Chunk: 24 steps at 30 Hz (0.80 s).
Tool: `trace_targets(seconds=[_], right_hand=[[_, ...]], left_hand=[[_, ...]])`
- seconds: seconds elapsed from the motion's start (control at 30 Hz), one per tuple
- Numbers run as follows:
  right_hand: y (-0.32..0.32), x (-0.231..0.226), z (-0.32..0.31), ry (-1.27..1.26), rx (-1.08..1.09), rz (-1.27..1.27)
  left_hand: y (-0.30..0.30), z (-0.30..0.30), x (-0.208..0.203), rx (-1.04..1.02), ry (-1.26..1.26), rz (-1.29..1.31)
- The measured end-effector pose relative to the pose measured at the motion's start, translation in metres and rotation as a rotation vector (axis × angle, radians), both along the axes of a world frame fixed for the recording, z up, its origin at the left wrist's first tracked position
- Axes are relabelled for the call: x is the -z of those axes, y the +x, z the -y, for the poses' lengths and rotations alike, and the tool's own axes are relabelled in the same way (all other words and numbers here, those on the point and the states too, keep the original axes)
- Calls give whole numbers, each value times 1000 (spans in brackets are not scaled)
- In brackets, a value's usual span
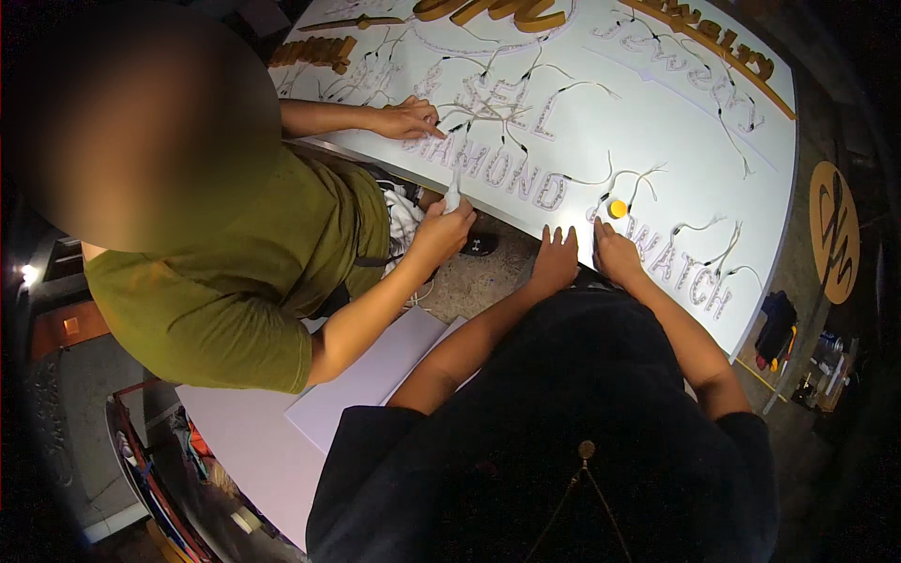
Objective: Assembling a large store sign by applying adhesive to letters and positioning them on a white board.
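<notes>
My left hand (557,261) rests at the near edge of the white board (676,122), fingers stretched out and holding nothing. Beside it my right hand (617,253) is on the board, its index finger extended onto a small clear character at the start of the near row of letters (690,272). Just past those fingertips is a round yellow cap-like piece (618,209); what lies under it is hard to make out. Thin wires (641,178) curl up from the letters around my hands.
On the left, a co-worker in an olive shirt (216,272) holds a white nozzle bottle (452,199) and touches the middle letters (507,169) with the other hand (408,120). Gold letter pieces (507,13) lie at the far side. A round sign (834,232) and tools (779,338) are at right.
</notes>
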State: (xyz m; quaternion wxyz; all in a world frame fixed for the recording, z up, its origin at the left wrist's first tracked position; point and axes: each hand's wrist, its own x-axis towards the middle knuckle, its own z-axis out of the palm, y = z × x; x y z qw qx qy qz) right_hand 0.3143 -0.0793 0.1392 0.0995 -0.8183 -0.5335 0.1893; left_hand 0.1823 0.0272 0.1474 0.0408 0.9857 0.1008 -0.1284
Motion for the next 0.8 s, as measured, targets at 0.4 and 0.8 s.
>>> trace_targets(seconds=[0.4,0.8], right_hand=[[0,-2,0,-17,2,-1],[-1,-9,-2,7,10,-3]], left_hand=[[0,1,2,-17,-17,15],[-12,-9,-11,-122,-204,150]])
